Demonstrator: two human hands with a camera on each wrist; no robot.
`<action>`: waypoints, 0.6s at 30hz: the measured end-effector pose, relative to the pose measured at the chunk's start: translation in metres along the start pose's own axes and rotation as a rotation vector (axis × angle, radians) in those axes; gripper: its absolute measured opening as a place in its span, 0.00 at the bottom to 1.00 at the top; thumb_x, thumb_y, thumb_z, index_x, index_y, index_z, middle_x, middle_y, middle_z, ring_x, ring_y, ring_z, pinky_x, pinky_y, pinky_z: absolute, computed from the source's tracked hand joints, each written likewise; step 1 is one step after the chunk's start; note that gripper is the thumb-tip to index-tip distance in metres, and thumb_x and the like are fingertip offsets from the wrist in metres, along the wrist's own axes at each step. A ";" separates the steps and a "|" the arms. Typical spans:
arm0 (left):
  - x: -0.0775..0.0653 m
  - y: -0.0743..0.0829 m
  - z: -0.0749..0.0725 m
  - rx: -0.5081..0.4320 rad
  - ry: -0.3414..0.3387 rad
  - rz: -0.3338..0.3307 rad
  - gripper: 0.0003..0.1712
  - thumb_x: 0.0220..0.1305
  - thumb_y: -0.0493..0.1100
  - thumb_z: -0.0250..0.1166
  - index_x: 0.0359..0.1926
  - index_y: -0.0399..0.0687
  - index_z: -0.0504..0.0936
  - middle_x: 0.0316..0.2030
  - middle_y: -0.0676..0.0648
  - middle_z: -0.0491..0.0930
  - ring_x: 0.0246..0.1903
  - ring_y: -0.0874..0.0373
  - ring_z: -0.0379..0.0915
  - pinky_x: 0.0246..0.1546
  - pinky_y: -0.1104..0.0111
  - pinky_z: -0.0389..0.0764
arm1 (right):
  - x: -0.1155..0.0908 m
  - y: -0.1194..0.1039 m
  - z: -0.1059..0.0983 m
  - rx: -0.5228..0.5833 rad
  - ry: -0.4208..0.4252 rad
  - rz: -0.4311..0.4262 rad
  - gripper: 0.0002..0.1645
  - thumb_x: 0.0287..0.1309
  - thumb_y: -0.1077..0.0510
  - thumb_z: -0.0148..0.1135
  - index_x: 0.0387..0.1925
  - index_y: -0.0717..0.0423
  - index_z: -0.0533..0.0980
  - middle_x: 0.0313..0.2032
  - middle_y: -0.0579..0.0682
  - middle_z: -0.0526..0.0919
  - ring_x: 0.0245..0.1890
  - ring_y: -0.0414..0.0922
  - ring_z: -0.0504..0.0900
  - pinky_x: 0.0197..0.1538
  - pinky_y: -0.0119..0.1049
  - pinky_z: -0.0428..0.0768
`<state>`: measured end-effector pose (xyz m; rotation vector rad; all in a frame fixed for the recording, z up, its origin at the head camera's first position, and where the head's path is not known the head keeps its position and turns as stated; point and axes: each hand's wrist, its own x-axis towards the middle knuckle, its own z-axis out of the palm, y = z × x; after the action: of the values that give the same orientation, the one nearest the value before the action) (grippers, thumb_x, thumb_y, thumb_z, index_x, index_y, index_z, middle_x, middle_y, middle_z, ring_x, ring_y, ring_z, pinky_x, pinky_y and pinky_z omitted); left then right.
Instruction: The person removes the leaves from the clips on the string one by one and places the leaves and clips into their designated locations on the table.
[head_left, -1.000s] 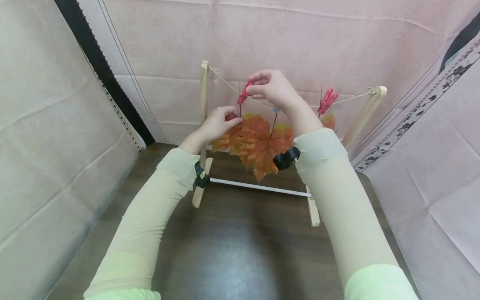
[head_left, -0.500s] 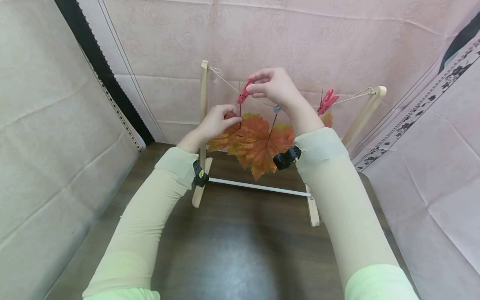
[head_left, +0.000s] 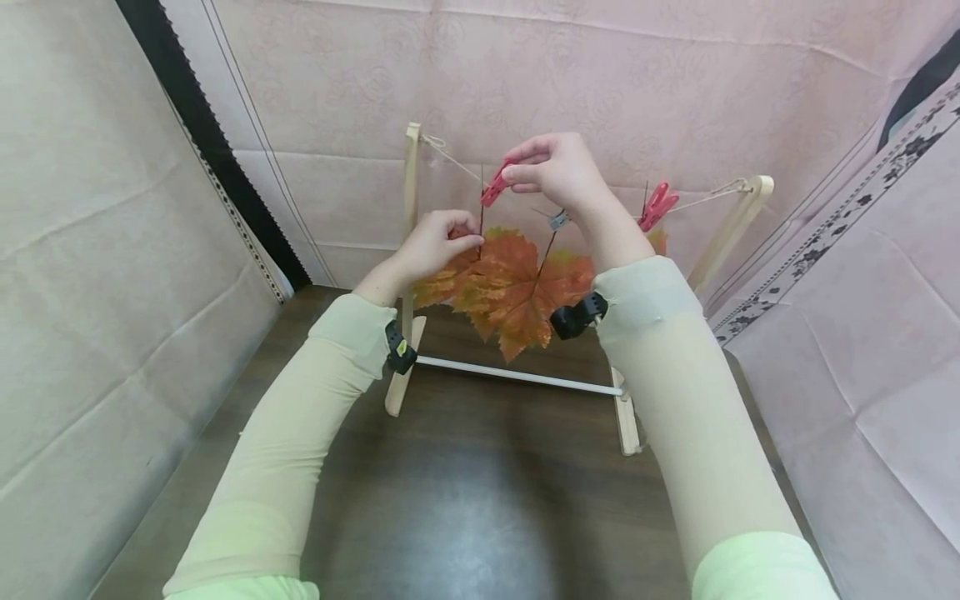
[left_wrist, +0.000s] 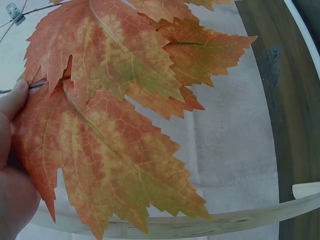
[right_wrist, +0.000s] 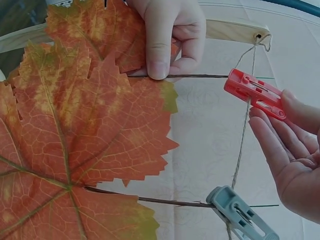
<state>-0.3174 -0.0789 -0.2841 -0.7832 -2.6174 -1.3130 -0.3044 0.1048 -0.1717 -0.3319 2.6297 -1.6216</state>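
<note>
My left hand (head_left: 442,243) pinches the dark stem of an orange artificial maple leaf (left_wrist: 110,150) near its base. Up on the string, the fingers and thumb of my right hand (head_left: 561,171) hold the handle end of a red clothespin (right_wrist: 255,94). The leaf's stem (right_wrist: 200,76) runs up to this clothespin's jaws, and its thin end shows past them. Beside it a second orange leaf (head_left: 525,292) hangs by its stem from a grey-blue clothespin (right_wrist: 242,215) and overlaps the first leaf.
The string (head_left: 705,200) spans two wooden posts (head_left: 731,233), joined low down by a white rod (head_left: 517,375). Another red clothespin (head_left: 658,206) sits on its right part, with a leaf partly hidden behind my right arm. The frame stands on a dark wooden table (head_left: 450,500) enclosed by pale cloth.
The second leaf has swung slightly left. My right hand and the red clothespin have shifted a little to the right, while my left hand keeps its pinch on the stem.
</note>
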 end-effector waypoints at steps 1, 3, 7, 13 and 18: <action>0.000 0.000 0.000 0.004 -0.001 -0.001 0.08 0.65 0.42 0.59 0.33 0.41 0.77 0.25 0.47 0.72 0.28 0.56 0.64 0.32 0.68 0.66 | 0.000 0.000 -0.001 0.002 0.005 0.002 0.20 0.56 0.59 0.63 0.50 0.63 0.77 0.41 0.51 0.84 0.40 0.42 0.84 0.50 0.35 0.79; -0.001 0.000 0.000 0.011 -0.003 -0.004 0.08 0.65 0.42 0.59 0.34 0.41 0.77 0.24 0.48 0.71 0.28 0.56 0.63 0.31 0.68 0.65 | -0.001 0.000 -0.002 0.006 0.017 0.004 0.20 0.56 0.59 0.63 0.50 0.62 0.77 0.40 0.51 0.84 0.41 0.43 0.84 0.51 0.36 0.78; -0.002 -0.001 -0.001 0.019 -0.004 -0.007 0.08 0.64 0.42 0.59 0.34 0.41 0.77 0.23 0.49 0.69 0.27 0.56 0.63 0.31 0.69 0.65 | -0.003 -0.001 -0.004 0.031 0.041 0.005 0.20 0.56 0.59 0.64 0.50 0.63 0.76 0.40 0.50 0.83 0.44 0.45 0.83 0.52 0.36 0.78; -0.004 -0.002 -0.001 0.028 -0.004 0.000 0.08 0.65 0.42 0.59 0.34 0.42 0.78 0.22 0.49 0.68 0.26 0.56 0.62 0.31 0.68 0.65 | -0.006 -0.003 -0.007 0.081 0.084 0.004 0.19 0.55 0.60 0.64 0.49 0.63 0.77 0.38 0.50 0.84 0.40 0.42 0.84 0.50 0.35 0.79; -0.007 -0.006 -0.003 0.032 0.008 0.013 0.07 0.64 0.41 0.60 0.33 0.41 0.77 0.22 0.49 0.68 0.25 0.57 0.61 0.30 0.68 0.65 | -0.005 -0.004 -0.011 0.121 0.113 0.001 0.20 0.55 0.61 0.64 0.49 0.64 0.77 0.38 0.49 0.84 0.38 0.41 0.84 0.50 0.35 0.79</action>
<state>-0.3146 -0.0870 -0.2883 -0.7874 -2.6158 -1.2650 -0.3000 0.1141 -0.1635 -0.2405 2.5925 -1.8417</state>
